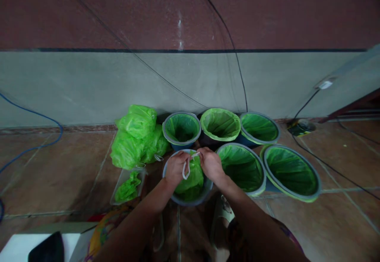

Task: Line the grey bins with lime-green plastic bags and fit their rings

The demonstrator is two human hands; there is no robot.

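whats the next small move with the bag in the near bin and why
Probably pull the white drawstring apart with both hands: the left hand and right hand pinch it over the green bag, which sits bunched in the bin, unlike the lined bins beside it.

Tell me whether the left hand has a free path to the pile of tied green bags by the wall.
Probably yes: floor between the left hand and the pile of green bags looks unobstructed, though its fingers are pinching a white drawstring.

Two bare forearms, no sleeves; left hand (175,168), right hand (211,164) ungloved.
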